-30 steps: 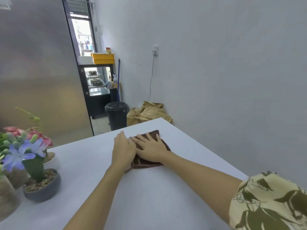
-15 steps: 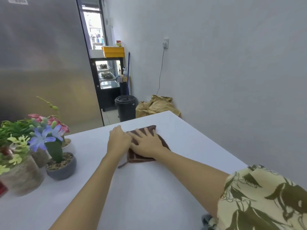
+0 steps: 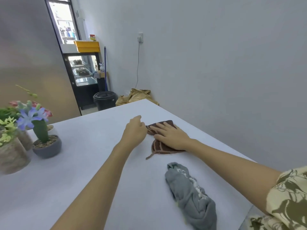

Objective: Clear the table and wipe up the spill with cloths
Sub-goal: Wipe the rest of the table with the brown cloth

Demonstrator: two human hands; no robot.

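Head view: a brown cloth (image 3: 163, 140) is pressed flat against the white table (image 3: 83, 163) by the right hand (image 3: 172, 136), whose fingers (image 3: 160, 126) are laid out straight across the fabric and curl round nothing. The cloth is seen toward the far right part of the tabletop, one loose corner trailing out toward the viewer. The left hand (image 3: 135, 131) is held just beside the cloth's left edge, its fingers bent loosely; nothing is seen in its grasp, though whether its fingertips touch the fabric cannot be told. A grey cloth (image 3: 189, 195) is left bunched and twisted on the near right part of the table, well apart from both hands, with pale flecks showing in its folds. Potted artificial plants (image 3: 39, 128) are grouped at the left side of the table. No wet patch can be made out on the surface.

The step in hand is judged to be wiping with the brown cloth. Several risks are suggested: a thin film could be left behind if the pale table hides remaining liquid; the cloth could bunch under a one-handed push, since only the right palm bears on it; and the pots could be knocked if a wide sweep is carried leftward.
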